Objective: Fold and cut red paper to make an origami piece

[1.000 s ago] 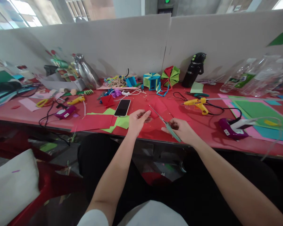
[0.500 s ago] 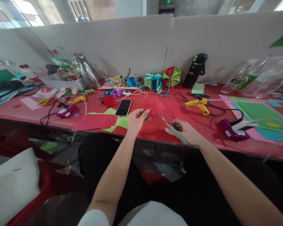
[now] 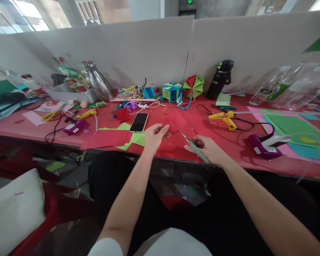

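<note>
My left hand [image 3: 155,136] is closed in a pinch on a small piece of red paper [image 3: 171,128], which blends into the red tabletop. In my right hand [image 3: 206,147] is a pair of green-handled scissors [image 3: 193,145], with the fingers wrapped round the handle. The blades point up and left, their tips at the red paper near my left fingertips. Whether the blades are parted is too small to tell. Just beyond lie more red paper sheets [image 3: 200,124]. Left of my left hand are a phone [image 3: 139,122] and a red sheet [image 3: 106,138] over light green paper [image 3: 138,139].
A yellow glue gun [image 3: 224,119] and a purple power socket [image 3: 264,146] stand right, with cables. Further back are a black bottle [image 3: 220,81], paper lantern shapes [image 3: 172,92] and a steel flask [image 3: 98,81]. A second glue gun [image 3: 86,113] lies left. Plastic bottles [image 3: 278,89] stand far right.
The scissors and my right hand have shifted slightly left, bringing the tips closer over the red paper. My left hand keeps its pinch in nearly the same place.
</note>
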The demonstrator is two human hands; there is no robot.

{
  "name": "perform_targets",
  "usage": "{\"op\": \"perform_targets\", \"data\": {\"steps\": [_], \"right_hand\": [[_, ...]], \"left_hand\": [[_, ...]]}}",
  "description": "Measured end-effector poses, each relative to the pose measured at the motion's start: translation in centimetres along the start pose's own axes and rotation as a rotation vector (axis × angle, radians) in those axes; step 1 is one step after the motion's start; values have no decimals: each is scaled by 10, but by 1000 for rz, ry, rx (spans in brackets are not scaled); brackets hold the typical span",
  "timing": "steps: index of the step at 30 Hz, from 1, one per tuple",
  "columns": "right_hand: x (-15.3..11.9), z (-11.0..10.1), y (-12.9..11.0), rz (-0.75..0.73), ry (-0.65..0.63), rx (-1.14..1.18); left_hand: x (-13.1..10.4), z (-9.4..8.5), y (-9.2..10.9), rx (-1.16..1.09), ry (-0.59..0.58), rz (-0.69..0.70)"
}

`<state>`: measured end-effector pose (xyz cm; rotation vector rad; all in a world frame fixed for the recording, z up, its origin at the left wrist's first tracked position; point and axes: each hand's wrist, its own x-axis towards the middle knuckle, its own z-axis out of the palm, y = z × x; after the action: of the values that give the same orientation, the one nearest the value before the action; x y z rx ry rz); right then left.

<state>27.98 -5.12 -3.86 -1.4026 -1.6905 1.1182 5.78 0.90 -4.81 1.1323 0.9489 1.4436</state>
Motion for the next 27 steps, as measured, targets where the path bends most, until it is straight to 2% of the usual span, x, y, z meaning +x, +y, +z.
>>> {"op": "perform_targets", "data": {"steps": [11, 27], "right_hand": [[0, 2, -1, 9, 58, -11], [0, 2, 0, 2, -5, 59]], "left_hand": [[0, 0, 1, 8, -5, -5], [0, -2, 1, 38, -11, 11]]}}
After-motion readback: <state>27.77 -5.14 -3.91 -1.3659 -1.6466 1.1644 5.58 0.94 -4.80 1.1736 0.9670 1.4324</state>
